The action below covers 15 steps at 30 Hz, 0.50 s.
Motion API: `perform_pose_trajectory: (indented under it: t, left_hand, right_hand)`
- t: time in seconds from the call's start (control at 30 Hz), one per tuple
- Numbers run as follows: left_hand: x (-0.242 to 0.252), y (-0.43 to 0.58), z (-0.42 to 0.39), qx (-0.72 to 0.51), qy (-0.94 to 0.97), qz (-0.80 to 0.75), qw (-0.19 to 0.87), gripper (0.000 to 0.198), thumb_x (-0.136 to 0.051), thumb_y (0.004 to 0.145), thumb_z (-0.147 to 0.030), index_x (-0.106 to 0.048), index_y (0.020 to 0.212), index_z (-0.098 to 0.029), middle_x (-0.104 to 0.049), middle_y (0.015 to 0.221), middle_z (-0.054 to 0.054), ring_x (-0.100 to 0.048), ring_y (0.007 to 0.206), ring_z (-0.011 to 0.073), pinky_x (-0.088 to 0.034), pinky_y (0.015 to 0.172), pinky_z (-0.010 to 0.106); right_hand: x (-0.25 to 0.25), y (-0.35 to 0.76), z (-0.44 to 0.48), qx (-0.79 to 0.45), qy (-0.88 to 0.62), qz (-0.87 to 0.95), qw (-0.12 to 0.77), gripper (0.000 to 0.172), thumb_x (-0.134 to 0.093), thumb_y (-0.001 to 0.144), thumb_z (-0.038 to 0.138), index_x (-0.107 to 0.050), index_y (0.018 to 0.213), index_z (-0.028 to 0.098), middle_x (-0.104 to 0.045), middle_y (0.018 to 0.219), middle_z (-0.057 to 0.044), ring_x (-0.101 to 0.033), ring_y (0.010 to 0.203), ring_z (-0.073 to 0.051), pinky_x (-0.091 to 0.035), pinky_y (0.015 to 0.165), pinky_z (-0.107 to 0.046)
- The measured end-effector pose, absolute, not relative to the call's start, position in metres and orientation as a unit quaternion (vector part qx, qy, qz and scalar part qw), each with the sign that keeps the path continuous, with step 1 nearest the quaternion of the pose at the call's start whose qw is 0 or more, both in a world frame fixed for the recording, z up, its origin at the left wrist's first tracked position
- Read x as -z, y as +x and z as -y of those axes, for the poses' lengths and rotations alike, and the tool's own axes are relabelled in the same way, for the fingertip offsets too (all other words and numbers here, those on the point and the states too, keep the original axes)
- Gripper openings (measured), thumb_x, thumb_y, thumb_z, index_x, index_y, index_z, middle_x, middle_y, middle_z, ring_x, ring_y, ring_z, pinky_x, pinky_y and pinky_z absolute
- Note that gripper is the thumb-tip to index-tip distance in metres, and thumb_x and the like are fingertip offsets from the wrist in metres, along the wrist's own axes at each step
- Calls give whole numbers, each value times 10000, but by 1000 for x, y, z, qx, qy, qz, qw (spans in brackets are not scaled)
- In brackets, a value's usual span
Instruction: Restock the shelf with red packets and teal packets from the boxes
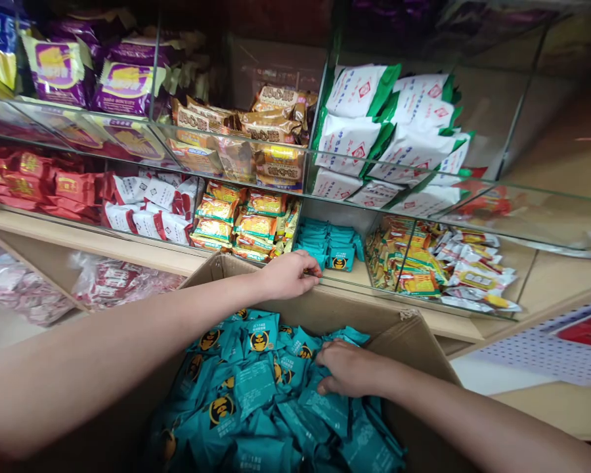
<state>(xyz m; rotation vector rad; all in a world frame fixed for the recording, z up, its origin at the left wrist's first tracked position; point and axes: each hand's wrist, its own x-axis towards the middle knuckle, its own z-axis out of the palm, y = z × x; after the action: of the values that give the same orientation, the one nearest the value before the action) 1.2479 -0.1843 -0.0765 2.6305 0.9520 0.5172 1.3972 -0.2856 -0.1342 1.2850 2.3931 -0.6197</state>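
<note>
A cardboard box [384, 314] full of teal snack packets [256, 384] with round black-and-yellow logos stands below me. My right hand [349, 368] reaches into it from the right. Its fingers touch the packets at the top of the pile, thumb apart from them, and no packet is visibly gripped. Beyond the box's far edge, my left hand [291, 274] is at the front of a shelf compartment with curled fingers. Whatever those fingers hold, if anything, is hidden. Behind them, teal packets [342, 253] of the same kind stand stacked in the compartment.
Glass dividers split the shelves. Yellow-green packets [256, 226] lie left of the teal stack, mixed wrapped snacks [414, 259] to its right. Above are white-and-green packets [359, 144] and brown packets [276, 125]. Bagged goods [121, 279] lie below at left.
</note>
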Motion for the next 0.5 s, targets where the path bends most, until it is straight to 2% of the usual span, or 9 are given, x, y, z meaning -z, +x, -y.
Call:
perform_pose_trajectory:
  t: [0.17, 0.3, 0.43, 0.5]
  left_hand:
    - [72, 1247, 188, -173, 913, -333, 163, 140, -522, 719, -210, -618, 813, -170, -543, 803, 17, -515, 683, 114, -418, 634, 209]
    - [71, 1247, 189, -179, 911, -328, 175, 128, -537, 707, -208, -619, 794, -163, -542, 800, 18, -514, 676, 114, -420, 626, 216]
    - [67, 1247, 192, -229, 885, -326, 239, 163, -470, 761, -218, -595, 844, -153, -574, 806, 24, -534, 708, 120, -426, 635, 227]
    - [63, 1247, 197, -261, 853, -320, 318, 204, -425, 799, -252, -563, 909, -149, -589, 814, 24, -545, 714, 114, -432, 636, 227]
  right_hand:
    - [129, 1402, 287, 248, 442, -840, 192, 324, -651, 617, 270, -640, 933, 200, -644, 915, -62, -553, 906, -231, -419, 670, -275]
    - [128, 1405, 288, 268, 450, -836, 165, 119, -611, 626, 138, -654, 711, 208, -660, 733, 5, -585, 753, -154, -396, 597, -214]
    - [109, 1416, 282, 212, 465, -860, 1, 111, -509, 702, 119, -594, 676, 185, -628, 694, 2, -553, 722, -135, -369, 709, -246]
    - [95, 1422, 279, 200, 504, -834, -105, 117, -446, 773, 192, -555, 728, 185, -607, 727, -9, -532, 719, -138, -371, 680, -248]
